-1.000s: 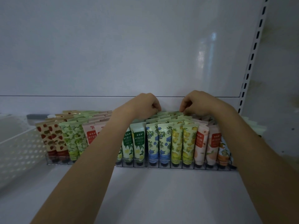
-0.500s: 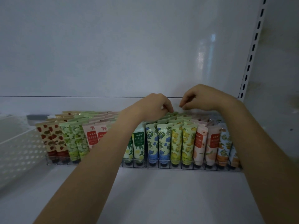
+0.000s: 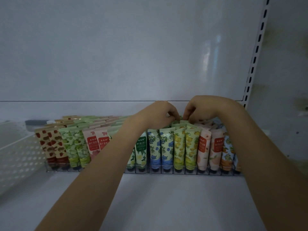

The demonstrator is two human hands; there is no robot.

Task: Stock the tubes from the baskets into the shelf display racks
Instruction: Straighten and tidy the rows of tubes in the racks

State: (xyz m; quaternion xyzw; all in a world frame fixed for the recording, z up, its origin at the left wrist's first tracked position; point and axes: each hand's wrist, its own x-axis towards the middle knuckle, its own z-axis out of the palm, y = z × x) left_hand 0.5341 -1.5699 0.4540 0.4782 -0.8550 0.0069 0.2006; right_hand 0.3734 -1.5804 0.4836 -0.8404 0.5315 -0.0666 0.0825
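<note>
Several rows of printed tubes stand cap-down in a clear display rack (image 3: 215,173) on the white shelf: strawberry tubes (image 3: 50,144), green leaf tubes (image 3: 73,144), pink tubes (image 3: 93,142), blue flower tubes (image 3: 160,145), yellow lemon tubes (image 3: 186,145), peach tubes (image 3: 210,147) and orange tubes (image 3: 227,152). My left hand (image 3: 158,114) and my right hand (image 3: 206,106) meet over the back of the yellow lemon rows. Curled fingertips of both pinch the crimped top of a rear lemon tube (image 3: 182,121). My left forearm hides part of the white-flower tubes (image 3: 140,147).
A white perforated basket (image 3: 16,155) stands at the left end of the shelf, touching the rack. A slotted shelf upright (image 3: 255,55) runs up the right side. The white back panel (image 3: 133,47) rises behind the rack. Bare shelf surface (image 3: 166,205) lies in front.
Both hands shifted right along the back of the rack, from the white-flower and blue rows to the yellow lemon rows, and drew close together, fingertips now nearly touching.
</note>
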